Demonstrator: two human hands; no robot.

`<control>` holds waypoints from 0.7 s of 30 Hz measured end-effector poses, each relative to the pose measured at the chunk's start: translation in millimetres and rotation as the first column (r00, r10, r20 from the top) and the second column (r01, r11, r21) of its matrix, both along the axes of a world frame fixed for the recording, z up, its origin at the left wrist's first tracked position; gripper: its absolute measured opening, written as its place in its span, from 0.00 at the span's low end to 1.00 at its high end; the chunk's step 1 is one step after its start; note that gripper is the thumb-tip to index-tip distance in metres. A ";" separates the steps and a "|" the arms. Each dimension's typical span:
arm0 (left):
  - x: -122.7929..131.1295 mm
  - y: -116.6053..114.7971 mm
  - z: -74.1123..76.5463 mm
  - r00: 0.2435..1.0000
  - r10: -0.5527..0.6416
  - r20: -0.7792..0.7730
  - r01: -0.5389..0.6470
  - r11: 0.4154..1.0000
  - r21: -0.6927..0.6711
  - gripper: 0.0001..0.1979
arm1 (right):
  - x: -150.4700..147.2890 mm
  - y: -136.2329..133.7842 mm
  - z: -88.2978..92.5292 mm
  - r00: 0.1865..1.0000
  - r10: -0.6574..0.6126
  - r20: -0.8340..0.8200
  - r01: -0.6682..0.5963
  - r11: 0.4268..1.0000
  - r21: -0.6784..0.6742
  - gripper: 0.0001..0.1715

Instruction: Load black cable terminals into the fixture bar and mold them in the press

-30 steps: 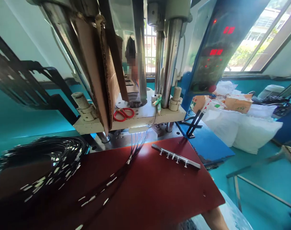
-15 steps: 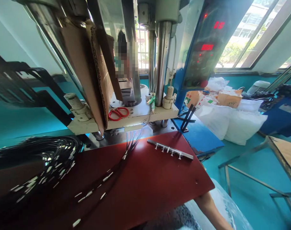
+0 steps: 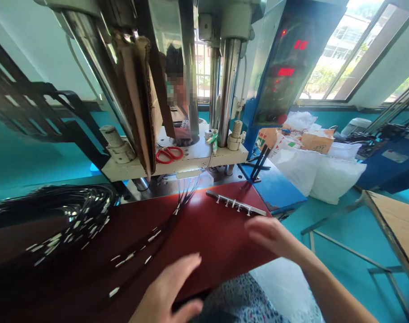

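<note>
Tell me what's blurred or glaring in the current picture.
Head view: the right hand looks blurred, the red digits smeared; same head view: pale glare on the red board beside the wires, window at right partly washed out.

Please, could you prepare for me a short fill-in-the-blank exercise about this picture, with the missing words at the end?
1. The left hand and the right hand are holding ____.
2. Of the two, the ____ hand is nearer to the metal bar.
3. The scissor handles are coloured ____.
4. The thick coil of black cables lies on the ____ side of the picture.

Missing words: nothing; right; red; left
</note>
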State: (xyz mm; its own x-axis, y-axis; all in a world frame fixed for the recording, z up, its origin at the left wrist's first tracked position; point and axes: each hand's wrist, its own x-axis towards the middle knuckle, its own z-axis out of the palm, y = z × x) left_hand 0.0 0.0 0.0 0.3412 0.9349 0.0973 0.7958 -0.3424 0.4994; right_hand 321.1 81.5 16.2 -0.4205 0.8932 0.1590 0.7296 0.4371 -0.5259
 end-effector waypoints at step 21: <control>89.6 154.3 -38.0 0.981 0.114 -0.157 -0.081 0.976 0.203 0.36 | -59.6 37.6 69.4 0.947 -0.024 -0.321 0.188 0.851 0.490 0.06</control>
